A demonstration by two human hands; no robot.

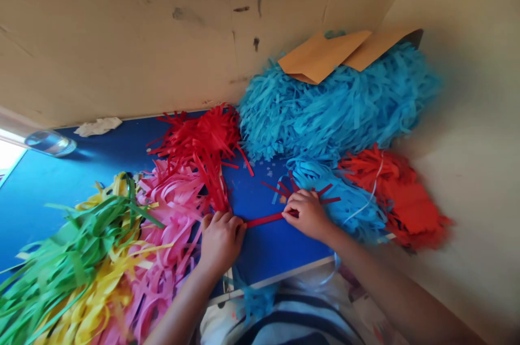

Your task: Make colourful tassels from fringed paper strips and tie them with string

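Observation:
A narrow red paper strip stretches between my two hands, low over the blue table. My left hand is closed at its left end, right beside the lower tip of a red fringed paper tassel. At the other end my right hand pinches the strip between thumb and fingers. Loose red fringe ends stick out around that hand's far side. Beyond my right hand lies a bundle of light blue paper fringe. A pink fringe pile sits left of my left hand.
Green and yellow fringe cover the table's left front. Against the wall rests a large blue fringe heap with brown envelopes on top. Orange-red fringe lies right. A clear glass and crumpled tissue are back left.

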